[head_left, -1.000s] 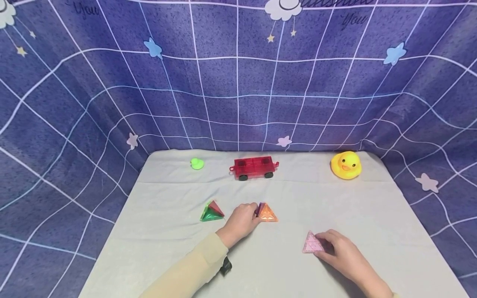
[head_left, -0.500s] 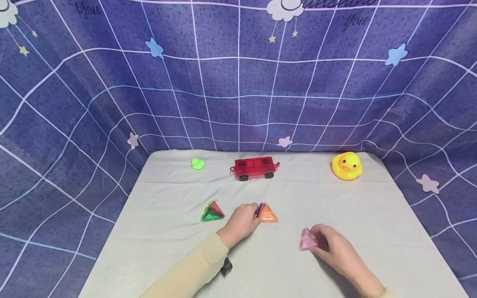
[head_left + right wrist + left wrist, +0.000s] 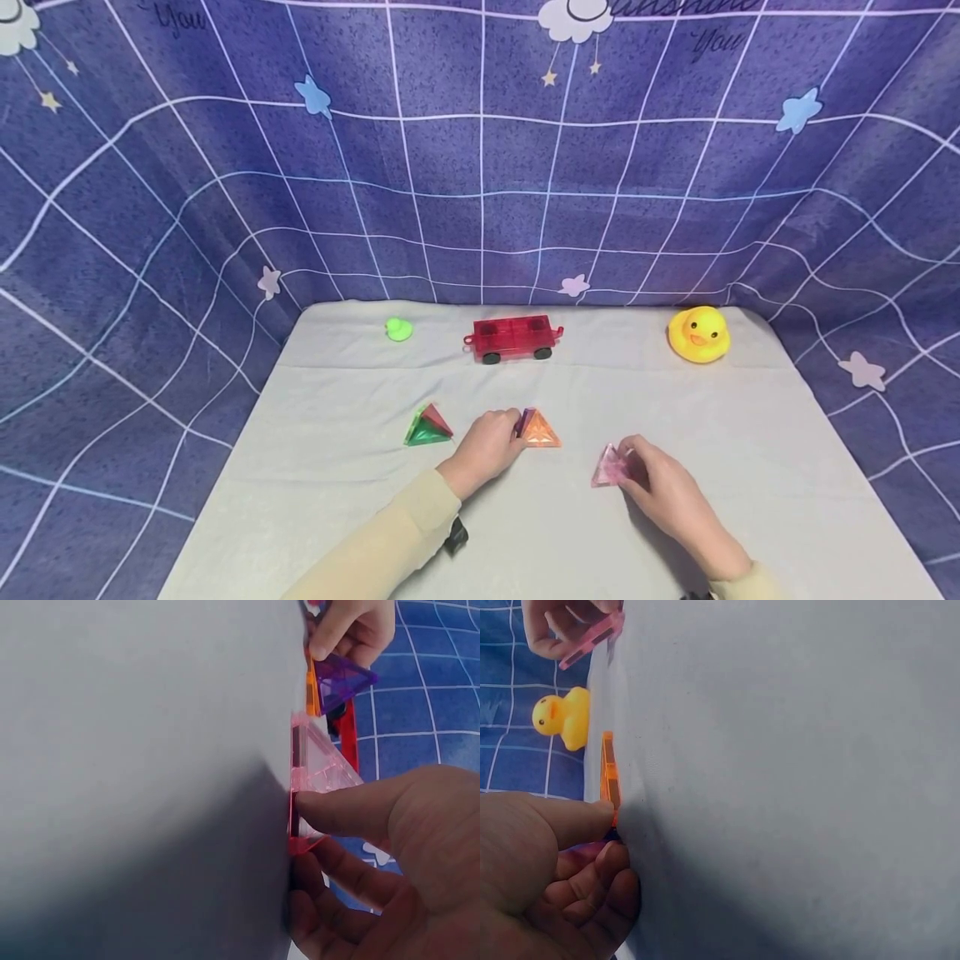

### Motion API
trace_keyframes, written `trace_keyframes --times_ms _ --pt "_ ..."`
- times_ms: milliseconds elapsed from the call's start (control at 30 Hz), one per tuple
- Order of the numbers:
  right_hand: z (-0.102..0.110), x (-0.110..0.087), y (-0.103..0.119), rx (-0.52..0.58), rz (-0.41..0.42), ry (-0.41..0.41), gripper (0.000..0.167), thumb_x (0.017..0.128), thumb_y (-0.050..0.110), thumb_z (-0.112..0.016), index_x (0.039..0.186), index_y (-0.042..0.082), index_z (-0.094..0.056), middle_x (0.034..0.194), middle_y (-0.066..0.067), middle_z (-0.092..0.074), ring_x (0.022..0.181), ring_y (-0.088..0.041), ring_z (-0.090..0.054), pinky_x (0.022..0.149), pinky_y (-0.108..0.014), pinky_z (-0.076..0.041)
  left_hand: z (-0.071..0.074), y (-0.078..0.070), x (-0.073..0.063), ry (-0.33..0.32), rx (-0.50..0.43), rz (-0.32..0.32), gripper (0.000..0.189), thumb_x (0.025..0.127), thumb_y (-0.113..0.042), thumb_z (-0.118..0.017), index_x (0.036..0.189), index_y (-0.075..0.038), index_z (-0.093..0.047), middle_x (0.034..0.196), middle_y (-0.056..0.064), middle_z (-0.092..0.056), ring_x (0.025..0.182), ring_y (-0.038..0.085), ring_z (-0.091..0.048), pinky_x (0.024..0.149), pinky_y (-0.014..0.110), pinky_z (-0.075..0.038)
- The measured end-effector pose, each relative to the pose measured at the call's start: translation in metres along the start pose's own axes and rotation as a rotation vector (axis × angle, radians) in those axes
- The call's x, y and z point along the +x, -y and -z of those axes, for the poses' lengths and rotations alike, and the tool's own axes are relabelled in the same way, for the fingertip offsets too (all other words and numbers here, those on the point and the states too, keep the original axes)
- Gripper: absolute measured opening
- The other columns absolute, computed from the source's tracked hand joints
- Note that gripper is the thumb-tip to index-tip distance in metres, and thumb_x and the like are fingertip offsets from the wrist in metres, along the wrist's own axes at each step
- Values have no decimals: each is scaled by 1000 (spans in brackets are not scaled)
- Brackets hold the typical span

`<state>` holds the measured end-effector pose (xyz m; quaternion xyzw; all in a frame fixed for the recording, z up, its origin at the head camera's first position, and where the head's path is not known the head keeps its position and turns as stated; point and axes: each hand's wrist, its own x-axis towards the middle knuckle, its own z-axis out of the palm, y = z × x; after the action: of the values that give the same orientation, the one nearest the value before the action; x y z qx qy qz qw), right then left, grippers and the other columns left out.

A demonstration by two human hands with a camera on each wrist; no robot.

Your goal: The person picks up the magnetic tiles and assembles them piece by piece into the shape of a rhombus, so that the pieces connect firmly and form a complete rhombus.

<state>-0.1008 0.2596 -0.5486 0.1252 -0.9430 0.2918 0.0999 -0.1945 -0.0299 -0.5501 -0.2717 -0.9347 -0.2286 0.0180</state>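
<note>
My left hand point(image 3: 486, 446) pinches a pair of joined see-through triangular magnetic tiles near the table's middle. The orange tile point(image 3: 540, 431) faces me, and the purple tile point(image 3: 343, 681) leans against it, mostly covered by my fingers in the head view. To the right, my right hand point(image 3: 667, 487) holds a pink triangular magnetic tile point(image 3: 609, 468) between thumb and fingers. In the right wrist view the pink tile stands upright, close over the cloth, with a gap to the orange one. Left of my left hand sits a green and red tile pyramid point(image 3: 428, 427).
A red toy wagon point(image 3: 513, 337) stands at the back centre. The small green duck point(image 3: 398, 330) is at back left, the larger yellow duck point(image 3: 698, 335) at back right. A blue gridded curtain point(image 3: 480, 167) encloses the light cloth-covered table point(image 3: 337, 508).
My right hand has carried the pink magnetic tile leftward and slightly away from me, nearer to the orange and purple pair. My left hand has stayed in place.
</note>
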Motion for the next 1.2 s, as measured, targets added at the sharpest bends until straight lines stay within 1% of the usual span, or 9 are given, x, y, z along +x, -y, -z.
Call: trace_keyframes --times_ms 133,200,300,367,500,667,800,967,1200 --pt "-3 6 2 0 -51 18 43 78 0 -89 110 14 -64 81 7 -63 72 -7 -58 66 -36 -50 -1 0 1 3 2 4 24 89 -15 -83 83 -10 -60 65 -4 -50 62 13 -53 60 33 -47" --pt "-4 9 3 -13 -69 20 42 79 1 -89 113 10 -66 85 4 -66 75 -11 -61 70 -40 -52 -1 0 1 5 2 7 24 89 -15 -83 84 -9 -61 65 -4 -52 63 14 -55 61 34 -48" --pt "-5 14 6 -33 -77 22 40 80 2 -88 116 3 -70 89 -1 -68 80 -16 -63 74 -45 -54 0 -1 1 7 2 10 22 89 -15 -83 85 -8 -62 66 -2 -54 64 15 -58 62 35 -49" --pt "-6 18 8 -50 -71 21 37 80 3 -88 113 1 -71 88 -2 -68 79 -16 -63 74 -45 -53 0 -1 1 9 2 11 22 89 -15 -83 86 -8 -62 67 -2 -56 65 16 -59 62 35 -49" --pt "-8 25 12 -60 -56 19 26 80 4 -88 101 5 -72 78 4 -62 70 -12 -54 66 -40 -48 0 -1 1 13 4 13 21 89 -14 -82 85 -8 -62 67 -3 -54 64 15 -57 61 34 -48" --pt "-12 32 16 -76 -34 1 21 79 4 -88 91 9 -71 72 7 -58 65 -10 -49 62 -37 -45 1 0 1 17 -7 11 21 89 -12 -81 84 -8 -61 65 -4 -51 62 13 -52 59 33 -46" --pt "-17 37 18 -90 -19 -20 21 78 4 -89 85 10 -70 69 7 -57 62 -10 -48 61 -37 -44 0 0 1 17 -4 9 21 89 -12 -81 84 -8 -61 65 -4 -50 62 12 -51 59 32 -45" --pt "-23 43 22 -92 0 -41 26 77 3 -88 76 14 -64 65 9 -54 59 -11 -47 58 -37 -43 1 0 1 23 4 13 22 89 -14 -81 84 -9 -60 65 -6 -48 61 11 -49 59 31 -43" --pt "-32 51 27 -86 -3 -30 29 79 5 -87 71 16 -61 63 9 -52 59 -12 -46 58 -37 -42 1 0 1 27 -2 9 24 90 -16 -82 84 -10 -59 65 -6 -47 61 11 -48 59 31 -42"
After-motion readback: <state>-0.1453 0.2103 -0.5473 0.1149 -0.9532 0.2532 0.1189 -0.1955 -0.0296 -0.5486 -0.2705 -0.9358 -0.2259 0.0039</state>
